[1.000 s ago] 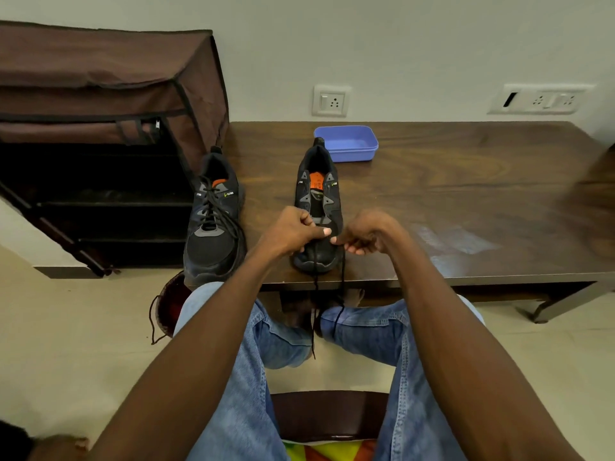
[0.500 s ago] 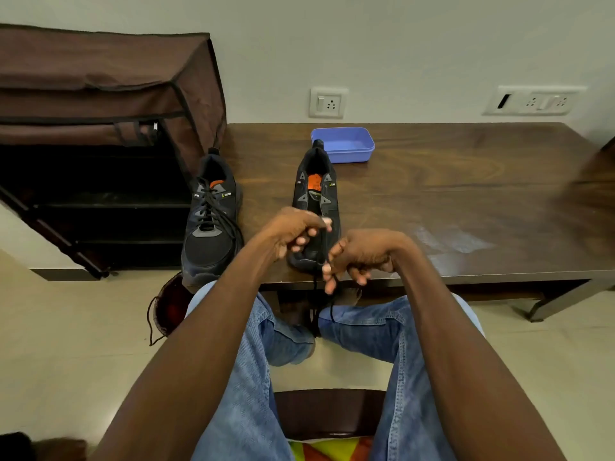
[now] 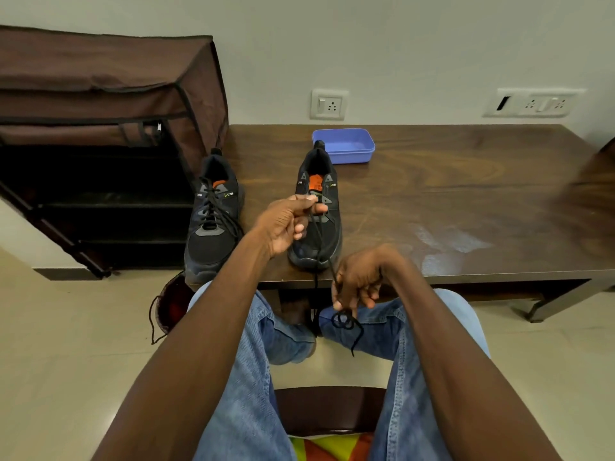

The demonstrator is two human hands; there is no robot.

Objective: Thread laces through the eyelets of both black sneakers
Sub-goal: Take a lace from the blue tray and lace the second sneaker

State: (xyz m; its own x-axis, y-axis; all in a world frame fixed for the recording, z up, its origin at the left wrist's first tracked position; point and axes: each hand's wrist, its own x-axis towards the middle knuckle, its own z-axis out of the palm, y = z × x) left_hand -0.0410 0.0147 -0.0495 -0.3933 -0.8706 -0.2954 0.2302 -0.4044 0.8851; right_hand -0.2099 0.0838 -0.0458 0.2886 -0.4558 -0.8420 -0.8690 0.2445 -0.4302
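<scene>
Sneakers: 2; lace seemingly pinched by left hand, right hand.

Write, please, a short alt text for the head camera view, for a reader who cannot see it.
A seated person's left hand and right hand each pinch a black lace over the right sneaker on a wooden table. The left sneaker beside it is already laced; a blue tray sits behind.

Even, soft indoor light; pale glare patch on table top right of centre. Wide-angle bowing at frame edges. Blur smear at table's far right end
</scene>
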